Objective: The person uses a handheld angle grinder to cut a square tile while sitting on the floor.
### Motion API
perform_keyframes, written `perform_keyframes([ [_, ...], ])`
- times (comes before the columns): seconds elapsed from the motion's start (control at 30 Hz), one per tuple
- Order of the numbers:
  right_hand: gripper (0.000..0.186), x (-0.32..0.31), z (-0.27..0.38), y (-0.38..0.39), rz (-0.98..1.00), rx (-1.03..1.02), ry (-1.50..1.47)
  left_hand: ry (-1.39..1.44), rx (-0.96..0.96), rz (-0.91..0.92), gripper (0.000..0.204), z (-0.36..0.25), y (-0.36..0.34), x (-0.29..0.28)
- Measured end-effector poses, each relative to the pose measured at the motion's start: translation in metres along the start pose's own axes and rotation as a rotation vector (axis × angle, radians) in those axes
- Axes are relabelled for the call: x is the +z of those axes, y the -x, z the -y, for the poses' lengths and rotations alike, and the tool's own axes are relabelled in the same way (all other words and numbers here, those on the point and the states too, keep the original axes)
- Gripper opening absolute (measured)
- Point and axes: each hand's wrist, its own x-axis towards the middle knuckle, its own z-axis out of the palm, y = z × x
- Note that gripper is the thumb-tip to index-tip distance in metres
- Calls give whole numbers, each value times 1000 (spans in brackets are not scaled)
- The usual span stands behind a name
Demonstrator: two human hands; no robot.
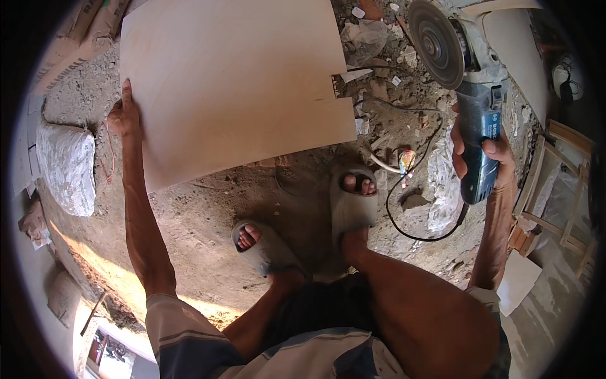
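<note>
Two hands share the work: the left hand [124, 114] clasps the edge of a pale tile [233, 82] held up at upper left of the frame, while the right hand [483, 155] grips a blue angle grinder [470, 95] at upper right, disc clear of the tile. A notch already marks its right edge. White tied sack [66, 167] at far left; small red-and-yellow packet [407, 161] on the floor [208, 215].

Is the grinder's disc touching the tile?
Apart. The head view shows rubble-strewn ground between the grinder's disc and the tile, with the right hand holding the grinder up.
</note>
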Motion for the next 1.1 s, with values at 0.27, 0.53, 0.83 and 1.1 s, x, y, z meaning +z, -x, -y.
perform_keyframes([
  [0.27, 93, -17, 1, -15, -21, 3, -28, -192, 197, 63, 99, -10, -43, -3],
  [0.53, 89, -13, -2, -38, 61, -17, -43, -266, 159, 62, 109, -22, -31, 10],
  [0.83, 86, -60, -37, 9, 65, 141, 74, -271, 160, 192, 110, -39, -41, 12],
  [1.1, 73, -75, -77, 29, 148, 272, -32, 38, 195, 499, 117, 17, -79, -27],
])
